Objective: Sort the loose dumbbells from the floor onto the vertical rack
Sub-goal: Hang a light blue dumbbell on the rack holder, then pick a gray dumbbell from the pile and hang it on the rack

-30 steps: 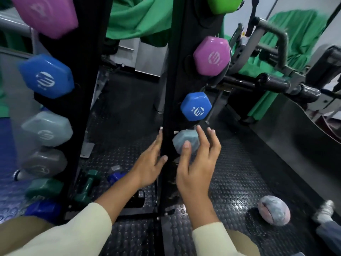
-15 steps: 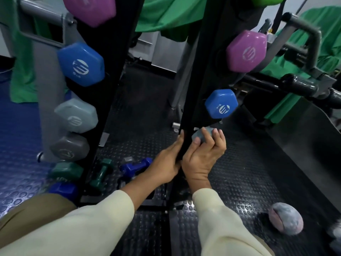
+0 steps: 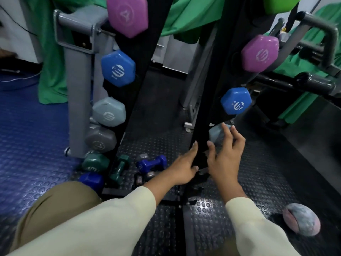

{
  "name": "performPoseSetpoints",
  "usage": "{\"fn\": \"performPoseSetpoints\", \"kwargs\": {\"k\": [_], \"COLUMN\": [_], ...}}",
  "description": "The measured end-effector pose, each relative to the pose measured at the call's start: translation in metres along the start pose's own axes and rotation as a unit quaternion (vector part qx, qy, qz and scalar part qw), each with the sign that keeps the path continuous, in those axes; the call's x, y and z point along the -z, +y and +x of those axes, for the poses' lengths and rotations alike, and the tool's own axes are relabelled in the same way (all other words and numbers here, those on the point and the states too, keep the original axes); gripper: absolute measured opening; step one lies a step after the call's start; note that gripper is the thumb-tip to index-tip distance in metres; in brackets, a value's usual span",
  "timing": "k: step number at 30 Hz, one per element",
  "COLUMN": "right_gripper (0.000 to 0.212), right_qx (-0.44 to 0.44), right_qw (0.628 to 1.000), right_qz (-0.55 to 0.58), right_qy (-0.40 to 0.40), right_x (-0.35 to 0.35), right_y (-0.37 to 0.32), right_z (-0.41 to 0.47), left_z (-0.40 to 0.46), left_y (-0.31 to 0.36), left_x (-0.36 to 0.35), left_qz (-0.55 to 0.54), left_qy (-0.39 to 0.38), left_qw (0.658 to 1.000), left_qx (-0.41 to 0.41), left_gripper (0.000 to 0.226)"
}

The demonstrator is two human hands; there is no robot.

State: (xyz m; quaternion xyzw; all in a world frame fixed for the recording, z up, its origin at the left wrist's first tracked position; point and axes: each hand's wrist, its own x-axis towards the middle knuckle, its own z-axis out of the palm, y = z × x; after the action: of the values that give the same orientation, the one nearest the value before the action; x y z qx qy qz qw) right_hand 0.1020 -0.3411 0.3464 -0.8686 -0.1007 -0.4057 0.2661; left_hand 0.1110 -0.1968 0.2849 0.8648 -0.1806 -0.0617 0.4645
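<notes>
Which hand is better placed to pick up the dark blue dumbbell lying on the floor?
Left. The left hand sits open just beside the dark blue dumbbell, while the right hand is across the rack post at the pale blue dumbbell.

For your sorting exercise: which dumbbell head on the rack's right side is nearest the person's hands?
The pale grey-blue head, lowest on that side, right by the right hand; the blue head and the purple head sit higher.

Right hand (image 3: 224, 159) apparently released pale dumbbell (image 3: 215, 134).
</notes>
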Motion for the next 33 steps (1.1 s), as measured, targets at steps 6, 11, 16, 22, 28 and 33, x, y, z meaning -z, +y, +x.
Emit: {"fn": "performPoseSetpoints", "kwargs": {"k": [6,11,16,22,28,33], "right_gripper": [0.067,0.082,0.076,0.048,0.043,0.05], "right_qx": [-0.029,-0.047,-0.065,-0.092,-0.178,-0.245], "right_qw": [0.999,0.998,0.991,0.961,0.911,0.879], "right_qz": [0.009,0.0,0.061,0.089,0.079,0.088], "right_qy": [-0.017,-0.048,-0.098,-0.247,-0.362,-0.399], "right_x": [0.0,-0.001,-0.025,-0.066,-0.123,-0.183], "right_y": [-0.004,-0.013,-0.019,-0.009,0.016,0.033], "right_z": [0.001,-0.016,-0.081,-0.125,-0.139,-0.145], "left_z": [-0.006,-0.013,-0.021,-0.038,-0.047,-0.043], "left_y": [0.009,-0.013,-0.059,-0.125,-0.178,-0.218], "left_x": [0.003,0.005,0.018,0.034,0.039,0.03], "left_qz": [-0.008,0.007,0.033,0.077,0.09,0.056], "left_qy": [-0.017,0.0,0.039,0.071,0.056,0.049], "left_qw": [1.0,1.0,0.994,0.979,0.963,0.954], "left_qx": [0.021,0.021,0.096,0.176,0.246,0.29], "left_gripper": [0.094,0.091,0.088,0.087,0.085,0.08]}}
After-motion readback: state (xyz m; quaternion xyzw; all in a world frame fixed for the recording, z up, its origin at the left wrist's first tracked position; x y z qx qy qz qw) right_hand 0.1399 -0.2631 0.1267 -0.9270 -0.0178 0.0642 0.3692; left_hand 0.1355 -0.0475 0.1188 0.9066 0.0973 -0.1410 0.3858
